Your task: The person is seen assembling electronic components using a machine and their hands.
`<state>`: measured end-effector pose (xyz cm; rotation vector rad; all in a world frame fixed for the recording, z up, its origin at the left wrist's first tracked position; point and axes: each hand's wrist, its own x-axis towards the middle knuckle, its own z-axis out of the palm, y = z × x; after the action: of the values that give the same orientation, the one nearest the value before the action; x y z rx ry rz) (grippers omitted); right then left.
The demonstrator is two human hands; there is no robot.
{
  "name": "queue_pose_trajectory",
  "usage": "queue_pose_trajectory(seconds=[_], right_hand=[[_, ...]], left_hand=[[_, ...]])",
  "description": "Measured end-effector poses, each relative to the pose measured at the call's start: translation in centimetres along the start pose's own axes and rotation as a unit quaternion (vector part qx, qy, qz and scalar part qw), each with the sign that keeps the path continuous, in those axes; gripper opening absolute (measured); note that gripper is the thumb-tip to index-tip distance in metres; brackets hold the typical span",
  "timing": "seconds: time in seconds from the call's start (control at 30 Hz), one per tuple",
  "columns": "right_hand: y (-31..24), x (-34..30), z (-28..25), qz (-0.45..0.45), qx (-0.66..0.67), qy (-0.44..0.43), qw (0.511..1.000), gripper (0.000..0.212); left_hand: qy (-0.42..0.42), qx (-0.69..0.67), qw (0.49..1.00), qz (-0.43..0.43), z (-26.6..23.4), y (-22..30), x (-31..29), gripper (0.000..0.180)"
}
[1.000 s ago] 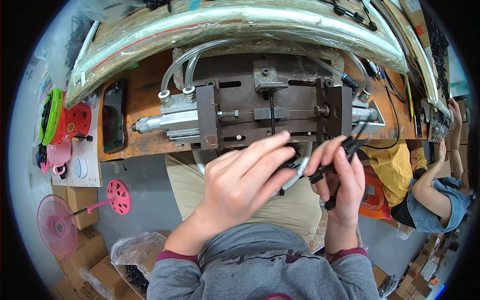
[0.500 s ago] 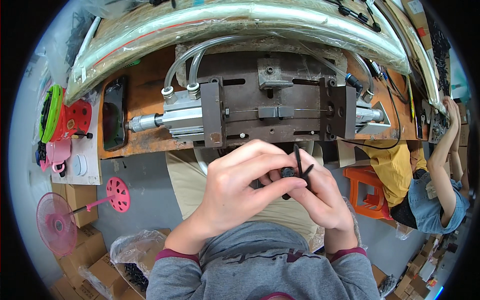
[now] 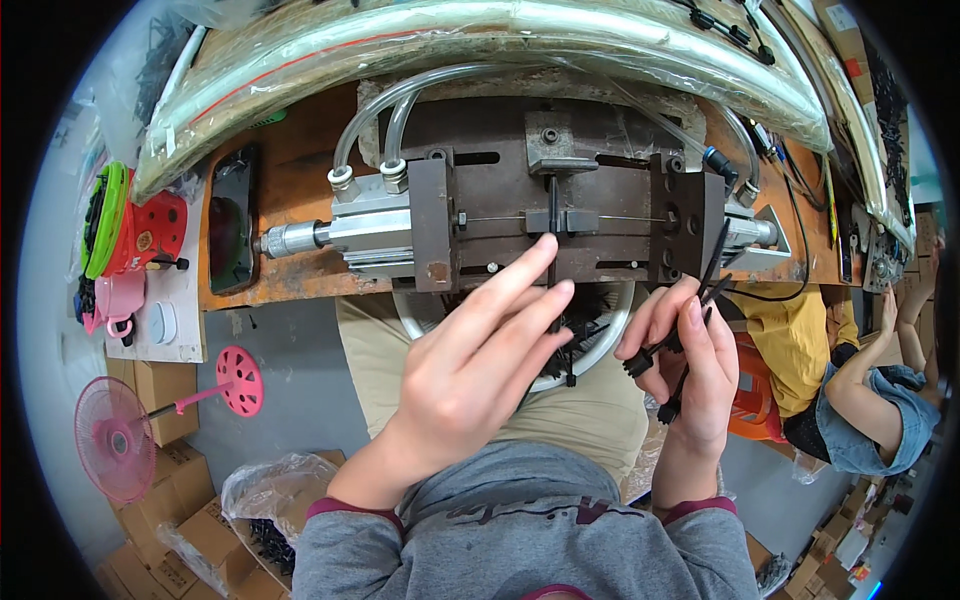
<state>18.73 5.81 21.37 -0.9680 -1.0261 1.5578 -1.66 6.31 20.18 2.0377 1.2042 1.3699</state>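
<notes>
My left hand [image 3: 475, 350] has its index and middle fingers stretched forward and its thumb below, around a thin black plastic rod [image 3: 554, 205]. The rod's far end lies across small grey blocks [image 3: 580, 221] in the middle of a brown metal fixture [image 3: 500, 190], just under the plate on its back bracket [image 3: 556, 145]. My fingers partly hide the rod. To the right of the fixture's front edge, my right hand [image 3: 705, 370] is closed around several black plastic rods with ribbed knobs [image 3: 637, 366]; their thin ends stick up past the fingers.
Metal cylinders [image 3: 370, 232] with clear hoses flank the fixture. A white-rimmed round container [image 3: 625, 325] of black parts sits below its front edge. A phone [image 3: 232, 220] lies left on the bench. A pink fan [image 3: 115, 440] stands left; another person [image 3: 865, 400] sits right.
My hands, which were together in front of the fixture, have parted. The left has brought a rod forward onto the blocks; the right has moved right with the other black parts.
</notes>
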Motion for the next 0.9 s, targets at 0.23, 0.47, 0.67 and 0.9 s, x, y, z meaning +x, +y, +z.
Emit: queue_pose_trajectory(seconds=[0.23,0.47,0.67,0.9], right_hand=[[0.5,-0.2,0.5,0.031,-0.02,0.012,0.999,0.034],[1.0,-0.1,0.7,0.023,-0.066,0.023,0.997,0.038],[2.1,0.3,0.6,0.001,-0.032,0.027,0.999,0.038],[3.2,0.9,2.4,0.001,-0.056,0.021,0.998,0.037]], left_hand=[[-0.043,0.193,0.977,0.078,2.1,-1.5,0.3,0.028],[-0.064,0.227,0.97,0.061,1.6,-0.8,1.1,0.026],[-0.072,0.231,0.968,0.066,1.4,-0.9,1.1,0.029],[-0.105,-0.021,0.987,0.12,1.2,0.3,-0.1,0.035]])
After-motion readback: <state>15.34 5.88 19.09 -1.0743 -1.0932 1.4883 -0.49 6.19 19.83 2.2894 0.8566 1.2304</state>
